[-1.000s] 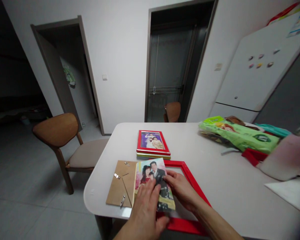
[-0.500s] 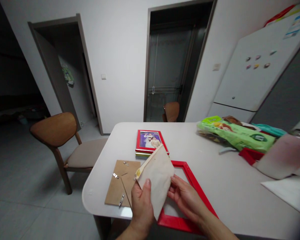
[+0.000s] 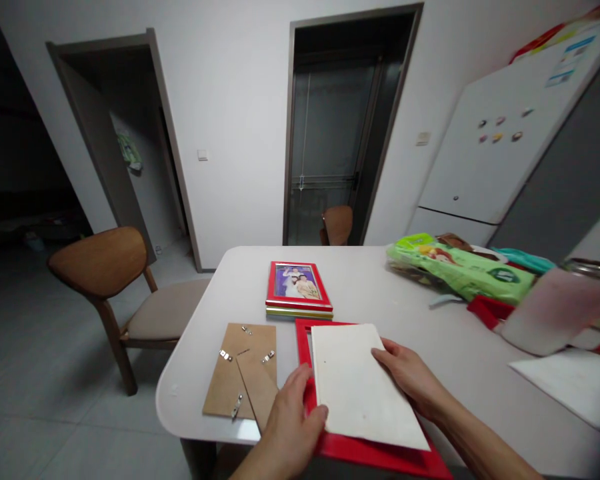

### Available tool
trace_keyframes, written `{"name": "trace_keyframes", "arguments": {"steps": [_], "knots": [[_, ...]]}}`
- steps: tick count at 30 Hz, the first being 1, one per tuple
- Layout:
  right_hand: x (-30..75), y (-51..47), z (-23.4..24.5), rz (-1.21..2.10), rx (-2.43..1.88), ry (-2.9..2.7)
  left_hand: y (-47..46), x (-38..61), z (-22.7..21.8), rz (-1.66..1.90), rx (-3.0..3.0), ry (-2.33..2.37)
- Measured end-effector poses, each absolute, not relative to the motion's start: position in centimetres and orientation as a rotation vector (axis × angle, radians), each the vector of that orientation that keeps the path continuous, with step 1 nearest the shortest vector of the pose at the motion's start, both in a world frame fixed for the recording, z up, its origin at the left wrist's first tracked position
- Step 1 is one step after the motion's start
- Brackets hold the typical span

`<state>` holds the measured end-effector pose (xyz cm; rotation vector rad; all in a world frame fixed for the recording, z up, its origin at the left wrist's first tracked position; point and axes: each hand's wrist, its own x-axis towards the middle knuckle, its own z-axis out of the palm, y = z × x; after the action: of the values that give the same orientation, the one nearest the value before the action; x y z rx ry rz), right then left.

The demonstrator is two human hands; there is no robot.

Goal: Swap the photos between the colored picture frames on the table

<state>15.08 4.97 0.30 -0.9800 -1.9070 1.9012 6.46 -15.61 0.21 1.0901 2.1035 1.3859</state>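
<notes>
A white sheet [image 3: 363, 383] lies tilted over the red picture frame [image 3: 304, 340], covering most of its opening. My right hand [image 3: 410, 373] pinches the sheet's right edge, thumb on top and the other fingers partly hidden beneath. At the sheet's left edge rests my left hand [image 3: 295, 413], thumb and fingers apart, touching the sheet and the frame's left side. Left of the frame is a brown backing board [image 3: 217, 383] with metal clips and a stand leg [image 3: 257, 387], partly hidden by my left hand.
Framed photos [image 3: 297, 287] are stacked behind the red frame. A green package [image 3: 470, 267], a pinkish container [image 3: 555, 310] and a white sheet of paper [image 3: 575, 383] are on the table's right side. A wooden chair [image 3: 105, 263] stands at the left.
The white sheet has come down from a raised, tilted position onto the red frame. My left hand has loosened its grip on it, and both hands are farther apart.
</notes>
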Motion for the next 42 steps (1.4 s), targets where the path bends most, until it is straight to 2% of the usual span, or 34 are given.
{"name": "trace_keyframes", "arguments": {"steps": [2,6,9,12,15,20,25,29,36,42], "knots": [[14.5,5.1,-0.1,1.661,-0.972,-2.108,-15.8,6.7,0.4,1.256,1.162,2.161],[13.8,5.1,-0.3,0.925,-0.947,-2.514,-16.1,7.1,0.5,0.969,1.35,2.227],[13.8,4.6,-0.2,0.497,-1.016,-2.678,-15.9,7.2,0.3,0.788,1.484,2.259],[13.8,3.8,-0.3,0.228,-1.118,-2.768,-15.6,7.3,0.1,0.698,1.549,2.29],[13.8,3.4,-0.5,0.097,-1.117,-2.792,-15.7,7.3,0.2,0.671,1.571,2.291],[13.5,3.0,-0.1,0.145,-1.054,-2.77,-18.6,5.4,0.0,0.736,1.562,2.35],[11.1,-2.3,1.2,0.492,-0.547,-2.733,-23.3,1.6,-0.8,0.634,1.304,2.688],[8.8,-8.5,1.0,0.611,-0.285,-2.814,-25.9,0.0,-2.4,0.536,1.31,2.77],[7.9,-10.2,-0.2,0.898,-0.283,-2.74,-27.4,-0.7,-5.0,0.751,1.659,2.788],[10.6,-7.9,2.5,0.949,-0.267,-2.603,-24.9,0.4,-1.9,0.948,1.731,2.694]]}}
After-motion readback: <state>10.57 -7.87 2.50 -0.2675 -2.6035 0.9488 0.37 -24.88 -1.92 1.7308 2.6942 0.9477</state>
